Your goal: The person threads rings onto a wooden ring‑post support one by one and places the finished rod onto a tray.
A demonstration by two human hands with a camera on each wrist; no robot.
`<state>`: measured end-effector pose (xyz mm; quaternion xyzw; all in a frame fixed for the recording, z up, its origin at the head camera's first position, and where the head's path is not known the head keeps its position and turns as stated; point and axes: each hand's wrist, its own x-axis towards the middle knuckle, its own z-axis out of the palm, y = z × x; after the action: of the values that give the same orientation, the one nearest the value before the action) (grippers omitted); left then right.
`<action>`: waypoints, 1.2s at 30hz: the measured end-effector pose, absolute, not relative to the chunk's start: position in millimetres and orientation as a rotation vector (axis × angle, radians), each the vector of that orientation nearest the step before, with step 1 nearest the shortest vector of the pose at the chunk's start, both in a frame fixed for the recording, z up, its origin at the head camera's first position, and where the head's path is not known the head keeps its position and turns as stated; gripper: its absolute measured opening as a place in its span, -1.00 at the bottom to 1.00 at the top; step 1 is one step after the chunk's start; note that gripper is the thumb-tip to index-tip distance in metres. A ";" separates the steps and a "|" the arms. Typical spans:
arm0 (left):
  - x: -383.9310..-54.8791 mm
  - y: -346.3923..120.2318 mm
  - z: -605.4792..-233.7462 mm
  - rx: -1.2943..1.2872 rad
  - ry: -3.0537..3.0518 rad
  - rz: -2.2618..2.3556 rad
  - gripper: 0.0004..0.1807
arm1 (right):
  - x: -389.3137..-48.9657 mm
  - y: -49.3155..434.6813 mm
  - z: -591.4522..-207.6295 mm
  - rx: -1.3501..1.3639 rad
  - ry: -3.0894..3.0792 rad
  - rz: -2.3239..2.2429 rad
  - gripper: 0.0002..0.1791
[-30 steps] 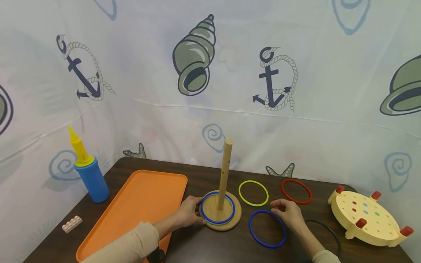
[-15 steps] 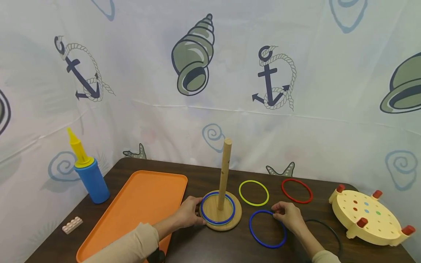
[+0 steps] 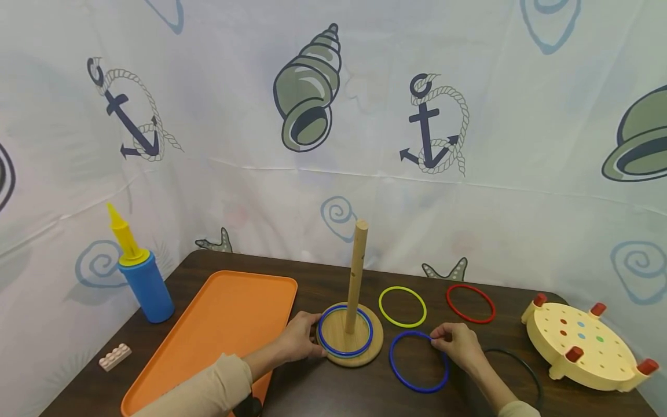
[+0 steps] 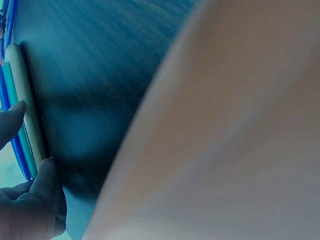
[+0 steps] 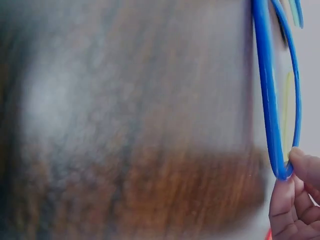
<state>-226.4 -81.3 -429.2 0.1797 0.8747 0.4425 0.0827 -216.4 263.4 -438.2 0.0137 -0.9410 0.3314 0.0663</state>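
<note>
My left hand [image 3: 299,339] grips the left edge of a round wooden base [image 3: 340,333] that carries an upright peg [image 3: 356,272]. A blue ring [image 3: 346,353] lies round the peg on top of a turquoise ring [image 4: 27,150]. In the left wrist view, thumb and fingers touch the base's rim [image 4: 26,85]. To the right, my right hand [image 3: 454,344] pinches another blue ring [image 3: 427,391] between thumb and fingers at its upper right. That ring stands tilted up in front of the fingers in the right wrist view.
Behind lie a yellow ring [image 3: 401,324] and a red ring [image 3: 471,319]. A dark ring [image 3: 526,368] is partly hidden by the right arm. An orange tray [image 3: 219,324], a blue hand pump [image 3: 148,289] and a pink brick [image 3: 114,356] are left. A cream pegged board [image 3: 578,347] sits right.
The right fingers have closed on the blue ring, and it has shifted slightly left and up. The left hand and the wooden base stay where they were.
</note>
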 end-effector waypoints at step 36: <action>-225.1 -80.7 -427.0 0.520 2.581 1.357 -0.16 | -212.0 220.6 -326.8 0.127 -2.380 1.746 -0.67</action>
<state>-225.1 -80.7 -427.0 0.1749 0.8678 0.4564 0.0896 -212.0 220.6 -326.8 0.0429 -0.8020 0.5885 0.0932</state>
